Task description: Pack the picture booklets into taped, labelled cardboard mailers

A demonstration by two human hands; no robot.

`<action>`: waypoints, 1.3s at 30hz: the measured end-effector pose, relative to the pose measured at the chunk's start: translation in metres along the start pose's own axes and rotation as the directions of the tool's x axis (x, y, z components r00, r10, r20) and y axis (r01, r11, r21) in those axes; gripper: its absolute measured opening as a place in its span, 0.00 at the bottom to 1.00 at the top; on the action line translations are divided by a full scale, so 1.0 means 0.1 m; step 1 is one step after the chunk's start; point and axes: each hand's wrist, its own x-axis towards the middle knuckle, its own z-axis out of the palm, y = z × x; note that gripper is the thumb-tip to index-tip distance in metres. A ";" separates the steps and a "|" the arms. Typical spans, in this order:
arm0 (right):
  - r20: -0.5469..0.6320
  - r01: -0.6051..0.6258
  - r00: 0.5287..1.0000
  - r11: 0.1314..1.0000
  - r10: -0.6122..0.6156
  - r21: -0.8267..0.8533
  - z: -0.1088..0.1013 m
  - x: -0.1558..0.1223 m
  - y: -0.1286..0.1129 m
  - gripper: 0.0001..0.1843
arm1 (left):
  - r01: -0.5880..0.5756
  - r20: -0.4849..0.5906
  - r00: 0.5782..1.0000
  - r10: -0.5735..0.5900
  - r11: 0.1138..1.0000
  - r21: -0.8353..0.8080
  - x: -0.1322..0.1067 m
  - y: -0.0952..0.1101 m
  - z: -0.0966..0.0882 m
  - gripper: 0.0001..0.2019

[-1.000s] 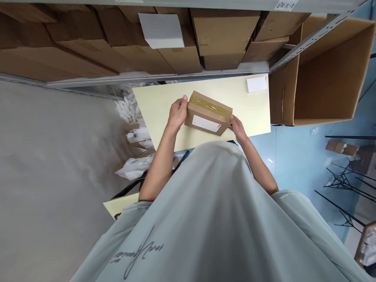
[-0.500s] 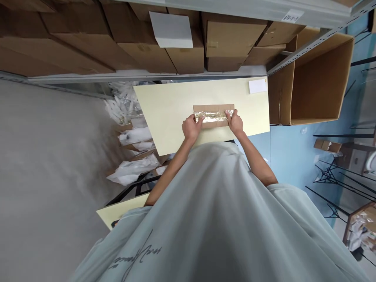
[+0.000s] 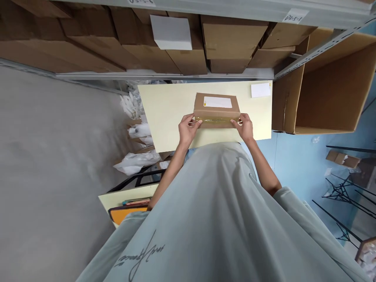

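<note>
A small brown cardboard box (image 3: 216, 112) rests on or just over the pale yellow tabletop (image 3: 167, 117). Its top carries a white label, and shiny clear tape runs along the side that faces me. My left hand (image 3: 188, 128) grips the box's left end, thumb on the taped side and fingers behind. At the opposite end my right hand (image 3: 243, 127) holds it in the same way. The underside of the box is hidden. Behind it, near the table's far right corner, lies a small white stack of labels or paper (image 3: 260, 90).
Brown cartons (image 3: 235, 37) fill a grey metal shelf (image 3: 164, 74) beyond the table. A large open carton (image 3: 331, 90) stands at the right. White plastic-wrapped items (image 3: 138, 162) are at the left, above a lower surface with an orange-faced object (image 3: 126, 214).
The box has tipped in my hands: earlier its taped face was toward me, and now the labelled top shows with the tape on the near side. Both hands still hold its ends.
</note>
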 end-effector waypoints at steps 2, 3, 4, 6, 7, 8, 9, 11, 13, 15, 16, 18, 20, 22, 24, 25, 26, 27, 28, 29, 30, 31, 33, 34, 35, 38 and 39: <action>0.002 0.032 0.999 0.999 -0.032 -0.023 -0.09 0.12 0.20 0.24 | 0.021 -0.041 0.999 -0.022 0.999 -0.040 0.02 0.04 0.15 0.21; 0.005 0.061 0.998 0.998 -0.061 -0.027 -0.11 0.19 0.31 0.22 | 0.029 -0.062 0.998 -0.032 0.998 -0.053 0.02 0.06 0.24 0.21; 0.010 0.096 0.995 0.995 -0.095 -0.029 -0.11 0.25 0.42 0.22 | 0.039 -0.085 0.995 -0.044 0.997 -0.061 0.03 0.07 0.34 0.20; 0.026 0.160 0.987 0.986 -0.159 -0.035 -0.06 0.35 0.61 0.23 | 0.091 -0.134 0.986 -0.099 0.994 -0.062 0.04 0.07 0.53 0.17; 0.041 0.182 0.983 0.982 -0.180 -0.044 -0.01 0.40 0.69 0.24 | 0.134 -0.155 0.978 -0.141 0.989 -0.058 0.04 0.06 0.63 0.15; 0.063 0.196 0.979 0.979 -0.193 -0.056 0.06 0.43 0.76 0.25 | 0.183 -0.175 0.966 -0.189 0.982 -0.048 0.03 0.04 0.71 0.14; 0.093 0.205 0.976 0.976 -0.198 -0.072 0.12 0.46 0.82 0.26 | 0.234 -0.187 0.954 -0.235 0.972 -0.031 0.03 0.01 0.77 0.13; 0.175 0.214 0.965 0.971 -0.194 -0.103 0.23 0.48 0.91 0.28 | 0.317 -0.195 0.932 -0.305 0.948 0.032 0.00 -0.03 0.84 0.14; 0.261 0.246 0.942 0.964 -0.212 -0.106 0.25 0.50 1.01 0.31 | 0.345 -0.222 0.923 -0.315 0.932 0.112 -0.04 -0.03 0.83 0.21; 0.279 0.293 0.924 0.953 -0.262 -0.073 0.16 0.58 1.13 0.31 | 0.304 -0.309 0.921 -0.237 0.934 0.188 -0.06 0.06 0.80 0.31; 0.241 0.304 0.928 0.951 -0.283 -0.054 0.07 0.66 1.21 0.29 | 0.255 -0.357 0.919 -0.164 0.941 0.224 -0.05 0.14 0.80 0.35; 0.072 0.273 0.960 0.961 -0.270 -0.034 -0.17 0.90 1.39 0.25 | 0.116 -0.380 0.925 -0.001 0.953 0.280 0.02 0.35 0.89 0.35; -0.143 0.172 0.974 0.985 -0.174 -0.023 -0.43 1.26 1.59 0.23 | -0.046 -0.268 0.955 0.126 0.957 0.286 0.19 0.59 1.18 0.28; -0.287 0.042 0.957 0.999 -0.039 0.003 -0.65 1.64 1.77 0.21 | -0.166 -0.075 0.979 0.189 0.956 0.242 0.45 0.78 1.66 0.22; -0.322 -0.084 0.943 0.996 0.088 0.027 -0.78 1.96 1.87 0.18 | -0.188 0.064 0.982 0.179 0.966 0.178 0.76 0.87 2.26 0.22; -0.317 -0.131 0.939 0.991 0.134 0.032 -0.81 2.08 1.90 0.16 | -0.132 0.093 0.989 0.118 0.980 0.151 0.92 0.89 2.56 0.22; -0.302 -0.167 0.938 0.985 0.168 0.031 -0.82 2.17 1.90 0.14 | -0.033 0.098 0.995 0.021 0.992 0.125 1.07 0.89 2.84 0.22; -0.283 -0.191 0.940 0.981 0.191 0.027 -0.82 2.22 1.90 0.13 | 0.096 0.092 0.990 -0.105 0.991 0.098 1.21 0.88 3.09 0.20; -0.265 -0.209 0.942 0.978 0.208 0.024 -0.80 2.25 1.88 0.12 | 0.184 0.080 0.978 -0.190 0.980 0.073 1.31 0.86 3.29 0.18; -0.249 -0.225 0.942 0.974 0.224 0.025 -0.78 2.26 1.86 0.11 | 0.224 0.080 0.970 -0.228 0.973 0.057 1.39 0.85 3.43 0.16; -0.236 -0.244 0.941 0.969 0.244 0.031 -0.76 2.26 1.84 0.11 | 0.246 0.084 0.965 -0.248 0.969 0.030 1.45 0.83 3.53 0.15; -0.230 -0.261 0.937 0.965 0.263 0.038 -0.74 2.24 1.82 0.12 | 0.242 0.094 0.966 -0.241 0.970 -0.002 1.48 0.82 3.59 0.14; -0.236 -0.279 0.929 0.959 0.285 0.057 -0.71 2.19 1.79 0.13 | 0.220 0.120 0.970 -0.210 0.972 -0.077 1.48 0.80 3.60 0.14; -0.242 -0.278 0.927 0.959 0.285 0.064 -0.71 2.17 1.78 0.13 | 0.215 0.132 0.971 -0.200 0.970 -0.109 1.47 0.79 3.58 0.14; -0.246 -0.270 0.928 0.960 0.279 0.069 -0.71 2.15 1.78 0.14 | 0.211 0.142 0.971 -0.192 0.969 -0.129 1.46 0.79 3.56 0.14; -0.241 -0.258 0.934 0.964 0.266 0.063 -0.73 2.10 1.74 0.15 | 0.190 0.159 0.973 -0.169 0.973 -0.129 1.46 0.76 3.52 0.15; -0.234 -0.261 0.935 0.964 0.266 0.053 -0.74 2.09 1.72 0.16 | 0.181 0.163 0.974 -0.160 0.976 -0.125 1.47 0.74 3.52 0.16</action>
